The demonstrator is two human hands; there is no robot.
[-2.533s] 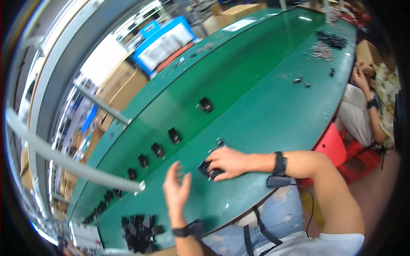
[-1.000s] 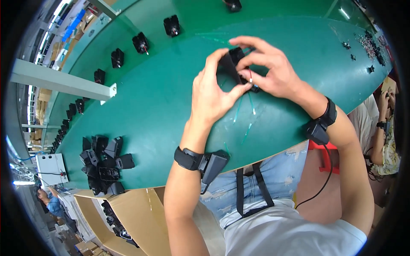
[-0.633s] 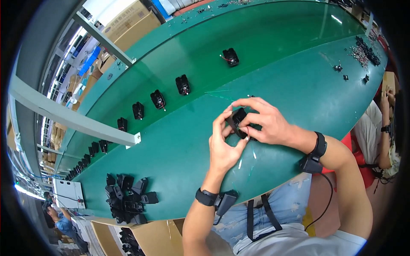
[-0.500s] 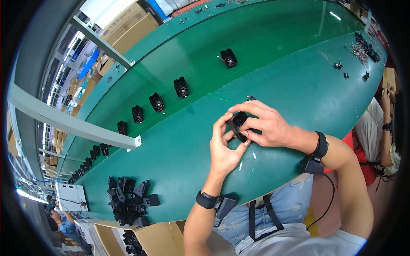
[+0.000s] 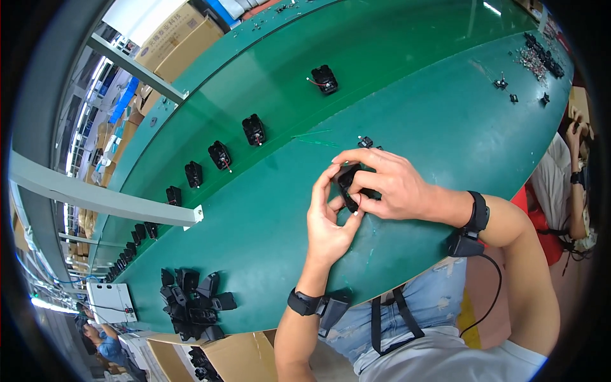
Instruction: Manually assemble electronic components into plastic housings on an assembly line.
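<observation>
A black plastic housing (image 5: pixel 345 183) is held above the green table between my two hands. My left hand (image 5: pixel 328 234) cups it from the left, with the thumb at its lower end. My right hand (image 5: pixel 401 188) is closed at the housing's open side, thumb and fingertips pinched into the hollow. Whether a small part sits in that pinch is hidden. A tiny pale tip shows by the left thumb. Just beyond my hands lies a small black part (image 5: pixel 365 142) on the table.
Black housings with red wires, such as this one (image 5: pixel 324 79), line the green belt (image 5: pixel 280 102). A pile of black shells (image 5: pixel 189 305) lies at left, near a grey metal post (image 5: pixel 121 194). Small loose parts (image 5: pixel 531 60) lie at far right; another person (image 5: pixel 576 184) sits there.
The whole view has shifted slightly, so the table and belt things appear farther left. My hands keep hold of the housing, and the right fingertips have moved a little within it.
</observation>
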